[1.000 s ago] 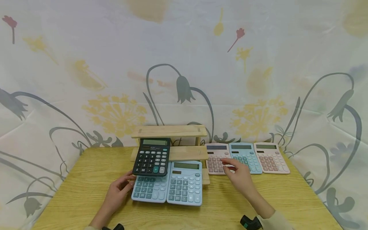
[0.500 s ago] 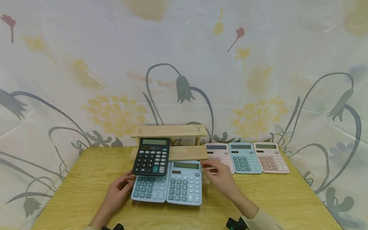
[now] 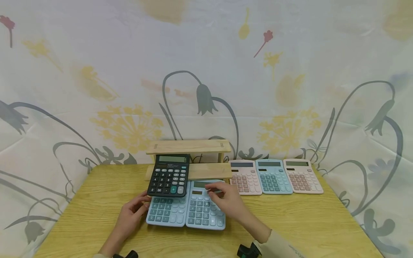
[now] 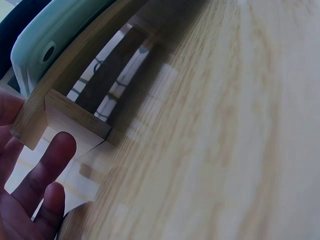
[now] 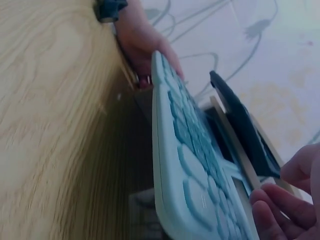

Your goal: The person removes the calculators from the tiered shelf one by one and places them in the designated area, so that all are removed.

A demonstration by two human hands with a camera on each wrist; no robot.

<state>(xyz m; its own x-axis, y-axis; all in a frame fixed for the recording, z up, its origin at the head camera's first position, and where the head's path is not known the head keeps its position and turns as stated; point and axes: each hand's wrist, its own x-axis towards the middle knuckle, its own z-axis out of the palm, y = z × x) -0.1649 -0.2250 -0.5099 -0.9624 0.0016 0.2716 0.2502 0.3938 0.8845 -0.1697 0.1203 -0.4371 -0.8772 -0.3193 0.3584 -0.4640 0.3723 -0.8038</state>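
while the left hand bends at the grained wooden rack, its grip unclear, the right hand, loosely curled and holding nothing visible, is over a smooth, round-cornered blue calculator tilted on the rack.

A light blue calculator stands tilted through the middle, round keys facing right, with another blue calculator beyond its upper end beside the left hand. Right of centre, a dark calculator leans at a wooden rack. The right hand, fingers bent, enters lower right. Wood-grain table fills the left; patterned backdrop, upper right.
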